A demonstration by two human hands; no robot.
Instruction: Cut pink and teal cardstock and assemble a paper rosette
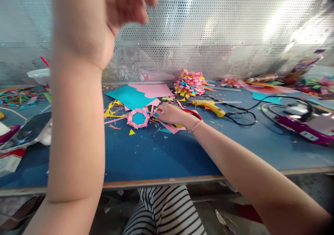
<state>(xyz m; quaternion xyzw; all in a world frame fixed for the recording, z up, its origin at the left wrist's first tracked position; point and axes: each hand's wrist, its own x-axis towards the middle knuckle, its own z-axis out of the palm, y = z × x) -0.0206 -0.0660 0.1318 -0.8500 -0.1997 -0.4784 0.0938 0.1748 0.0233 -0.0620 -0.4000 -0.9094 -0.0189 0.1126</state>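
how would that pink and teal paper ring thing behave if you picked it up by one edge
The paper ring looks thin and folded, so probably very light and somewhat floppy. Its small folded segments could crush or unfold under a firm pinch. Lying flat on the blue table, it should slide rather than roll.

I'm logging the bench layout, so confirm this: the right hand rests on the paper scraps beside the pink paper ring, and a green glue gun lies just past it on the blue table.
One detail is wrong: the glue gun is yellow, not green. The head view shows it lying just past the right hand, which rests on the paper scraps beside the pink paper ring on the blue table.
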